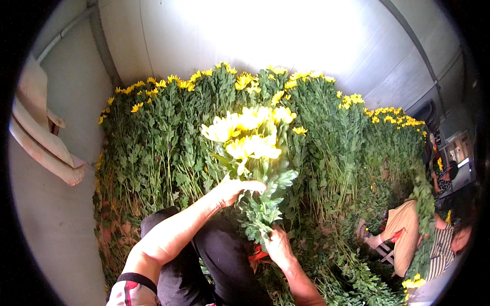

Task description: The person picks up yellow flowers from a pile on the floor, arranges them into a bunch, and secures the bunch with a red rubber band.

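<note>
A bunch of yellow chrysanthemums [252,137] stands upright in front of me, heads at the top and leafy green stems below. My left hand [240,190] is wrapped around the stems just under the flower heads, its thumb across the front. Lower down, my right hand [278,247] closes round the same stems near their lower part. The fingers behind the stems are partly hidden. Below the bunch, close to my right hand, some red material [259,255] shows beside my dark-trousered knee [224,255].
A long bank of yellow chrysanthemums [168,132] leans along the pale wall [245,35]. Cut stems and leaves [352,280] litter the floor at the right. A seated person in a striped top [440,255] holds flowers there, another person [445,178] beyond. Cream cloth [43,137] hangs at left.
</note>
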Demonstrator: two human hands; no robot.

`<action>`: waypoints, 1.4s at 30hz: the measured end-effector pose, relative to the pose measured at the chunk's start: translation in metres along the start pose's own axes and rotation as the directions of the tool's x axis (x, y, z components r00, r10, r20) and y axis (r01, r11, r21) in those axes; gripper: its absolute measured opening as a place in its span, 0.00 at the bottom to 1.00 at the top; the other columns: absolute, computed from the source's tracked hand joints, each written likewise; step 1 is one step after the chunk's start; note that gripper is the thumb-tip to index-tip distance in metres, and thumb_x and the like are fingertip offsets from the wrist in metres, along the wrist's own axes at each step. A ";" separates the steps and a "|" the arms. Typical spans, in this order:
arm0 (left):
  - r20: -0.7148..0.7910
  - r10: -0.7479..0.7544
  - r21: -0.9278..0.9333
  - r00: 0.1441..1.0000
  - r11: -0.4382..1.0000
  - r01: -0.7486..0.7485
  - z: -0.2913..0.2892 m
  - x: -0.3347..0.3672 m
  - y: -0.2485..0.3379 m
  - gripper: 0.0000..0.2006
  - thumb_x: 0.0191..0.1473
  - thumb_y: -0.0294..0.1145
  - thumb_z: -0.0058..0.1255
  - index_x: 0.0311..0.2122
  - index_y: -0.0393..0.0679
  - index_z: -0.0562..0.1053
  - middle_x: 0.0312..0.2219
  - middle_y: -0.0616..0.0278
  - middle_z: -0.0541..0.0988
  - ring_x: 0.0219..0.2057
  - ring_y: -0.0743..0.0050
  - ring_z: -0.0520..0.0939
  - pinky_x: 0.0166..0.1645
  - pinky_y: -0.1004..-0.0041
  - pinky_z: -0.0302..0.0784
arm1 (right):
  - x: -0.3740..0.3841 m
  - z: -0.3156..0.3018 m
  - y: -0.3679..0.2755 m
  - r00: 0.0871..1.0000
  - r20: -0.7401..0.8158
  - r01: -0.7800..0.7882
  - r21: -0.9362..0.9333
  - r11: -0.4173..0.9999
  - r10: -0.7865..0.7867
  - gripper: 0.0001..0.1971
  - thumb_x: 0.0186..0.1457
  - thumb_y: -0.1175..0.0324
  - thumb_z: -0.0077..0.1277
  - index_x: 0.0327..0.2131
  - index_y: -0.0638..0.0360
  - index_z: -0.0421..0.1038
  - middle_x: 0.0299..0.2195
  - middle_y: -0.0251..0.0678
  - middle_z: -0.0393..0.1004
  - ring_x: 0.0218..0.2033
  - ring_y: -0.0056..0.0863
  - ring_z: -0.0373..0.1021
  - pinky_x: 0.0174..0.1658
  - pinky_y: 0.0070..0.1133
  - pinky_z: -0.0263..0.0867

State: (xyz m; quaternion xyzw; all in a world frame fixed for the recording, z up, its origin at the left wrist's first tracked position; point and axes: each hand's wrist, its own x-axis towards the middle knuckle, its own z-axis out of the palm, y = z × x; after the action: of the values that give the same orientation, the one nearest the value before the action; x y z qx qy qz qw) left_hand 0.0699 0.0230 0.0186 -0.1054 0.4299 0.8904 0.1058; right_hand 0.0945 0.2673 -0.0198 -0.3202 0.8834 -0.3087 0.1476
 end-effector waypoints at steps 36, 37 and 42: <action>-0.559 -0.141 -0.314 0.817 0.948 -0.051 -0.021 -0.006 -0.018 0.22 0.42 0.32 0.63 0.45 0.42 0.72 0.39 0.63 0.77 0.42 0.65 0.76 0.51 0.62 0.70 | 0.152 -0.013 0.247 0.696 -0.633 -0.343 0.119 0.932 0.337 0.20 0.56 0.67 0.51 0.51 0.63 0.63 0.42 0.45 0.68 0.43 0.37 0.67 0.45 0.34 0.65; -0.556 -0.140 -0.306 0.819 0.951 -0.045 -0.015 -0.008 -0.015 0.21 0.43 0.32 0.63 0.44 0.42 0.73 0.38 0.63 0.78 0.41 0.65 0.76 0.51 0.62 0.71 | 0.153 -0.014 0.241 0.689 -0.693 -0.395 -0.114 0.912 0.212 0.26 0.54 0.67 0.53 0.55 0.62 0.59 0.48 0.46 0.64 0.49 0.36 0.64 0.49 0.34 0.63; -0.549 -0.149 -0.335 0.822 0.941 -0.053 -0.014 -0.019 -0.024 0.19 0.44 0.29 0.62 0.43 0.41 0.72 0.38 0.64 0.78 0.41 0.65 0.76 0.50 0.62 0.71 | 0.169 0.009 0.194 0.885 -0.461 -0.284 -0.418 0.863 0.068 0.31 0.49 0.60 0.60 0.55 0.55 0.60 0.57 0.38 0.55 0.57 0.37 0.53 0.56 0.37 0.55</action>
State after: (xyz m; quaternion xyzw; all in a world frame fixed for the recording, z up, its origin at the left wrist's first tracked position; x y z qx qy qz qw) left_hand 0.0957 0.0245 -0.0023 -0.3923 0.2812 0.8755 -0.0235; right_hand -0.1203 0.2696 -0.1611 -0.1858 0.9680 -0.1309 -0.1060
